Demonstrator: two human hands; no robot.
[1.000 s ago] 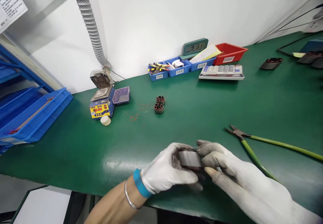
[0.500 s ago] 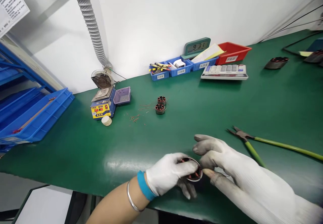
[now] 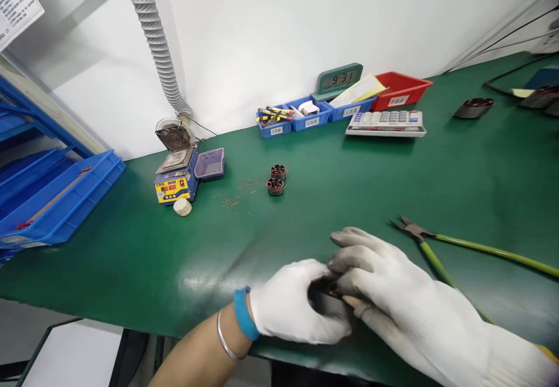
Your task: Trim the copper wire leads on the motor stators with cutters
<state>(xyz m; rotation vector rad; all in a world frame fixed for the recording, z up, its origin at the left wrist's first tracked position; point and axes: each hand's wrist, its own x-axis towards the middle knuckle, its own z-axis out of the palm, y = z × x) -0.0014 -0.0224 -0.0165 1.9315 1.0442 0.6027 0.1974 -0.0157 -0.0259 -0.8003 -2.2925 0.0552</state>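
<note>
Both my hands wear white gloves with grey fingertips and meet near the front edge of the green bench. My left hand (image 3: 292,308) is curled round a dark round stator (image 3: 325,298) with copper windings, mostly hidden between the palms. My right hand (image 3: 384,285) lies over its top, fingers bent and pressed on it. Two smaller wound stators (image 3: 276,179) sit on the mat farther back, apart from my hands.
Green-handled cutters (image 3: 441,250) lie right of my hands. A small blue solder pot (image 3: 174,180) with a purple tray stands at left under a grey hose. Blue and red bins (image 3: 340,105), a clock, a calculator (image 3: 385,123) line the wall. Blue crates (image 3: 52,201) at far left.
The stator was turned in my hands from side-on to windings up, and my right hand has now closed over its top, hiding most of it.
</note>
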